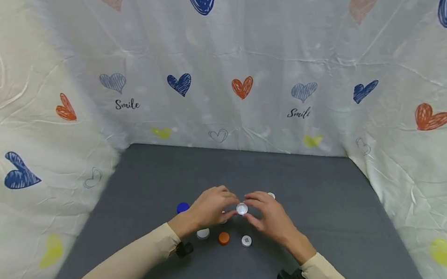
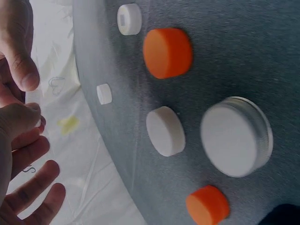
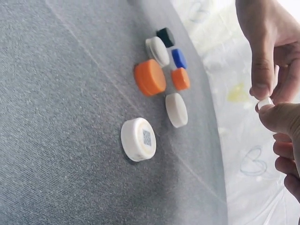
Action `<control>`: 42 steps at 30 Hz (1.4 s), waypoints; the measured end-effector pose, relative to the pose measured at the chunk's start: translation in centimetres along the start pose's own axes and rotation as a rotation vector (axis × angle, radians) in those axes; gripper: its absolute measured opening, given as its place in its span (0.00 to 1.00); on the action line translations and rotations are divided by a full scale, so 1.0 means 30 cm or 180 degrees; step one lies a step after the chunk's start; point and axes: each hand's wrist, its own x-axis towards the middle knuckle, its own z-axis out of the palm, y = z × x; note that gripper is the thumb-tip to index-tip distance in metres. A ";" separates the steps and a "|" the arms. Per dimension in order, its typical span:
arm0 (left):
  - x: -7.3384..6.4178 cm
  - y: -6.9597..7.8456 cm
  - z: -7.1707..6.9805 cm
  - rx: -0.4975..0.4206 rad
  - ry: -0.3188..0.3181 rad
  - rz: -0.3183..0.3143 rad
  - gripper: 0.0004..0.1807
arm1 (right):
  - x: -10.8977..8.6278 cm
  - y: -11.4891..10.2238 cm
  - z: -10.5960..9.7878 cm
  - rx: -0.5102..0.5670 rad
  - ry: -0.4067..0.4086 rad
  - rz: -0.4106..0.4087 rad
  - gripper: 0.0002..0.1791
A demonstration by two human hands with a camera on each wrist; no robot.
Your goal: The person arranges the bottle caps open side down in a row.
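Note:
A small white bottle cap (image 1: 241,208) is held between the two hands above the grey table, its round hollow-looking face upward in the head view. My left hand (image 1: 213,207) pinches it from the left between thumb and fingers. From the other side my right hand (image 1: 271,216) pinches it too. Ribbing shows on the cap's side in the left wrist view, where the fingertips cover part of it. In the right wrist view, the thumbs of the left hand (image 3: 265,51) and right hand (image 3: 283,122) meet at the cap.
On the grey cloth (image 1: 152,168) lie a blue cap (image 1: 183,207), a large white cap (image 1: 202,234), an orange cap (image 1: 223,238) and a white cap with a square code (image 1: 246,241). A second orange cap (image 2: 207,206) and a small white cap (image 2: 104,94) lie nearby. A heart-printed curtain (image 1: 208,123) stands behind.

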 end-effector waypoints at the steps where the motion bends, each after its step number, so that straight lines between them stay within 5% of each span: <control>1: -0.004 0.000 0.001 0.0028 0.0037 0.0042 0.16 | -0.002 -0.002 0.001 0.0011 0.0008 0.0004 0.20; 15: -0.036 -0.016 0.012 0.0373 0.0993 0.0821 0.18 | 0.012 -0.021 -0.034 0.0420 -0.0056 0.0088 0.16; 21: -0.045 -0.007 0.026 0.0308 0.1126 0.0872 0.15 | 0.007 -0.033 -0.037 0.0675 -0.0109 0.0171 0.14; 30: -0.059 -0.009 0.030 -0.0395 0.0904 0.0132 0.10 | -0.001 -0.022 -0.041 0.0463 0.0192 0.0041 0.17; 36: -0.059 -0.014 0.029 -0.1236 0.0835 -0.0410 0.06 | -0.003 -0.012 -0.041 0.0219 0.0356 -0.0152 0.23; 42: -0.055 -0.017 0.026 -0.2003 0.0545 -0.0843 0.07 | 0.005 -0.013 -0.032 0.0064 0.0488 -0.0422 0.27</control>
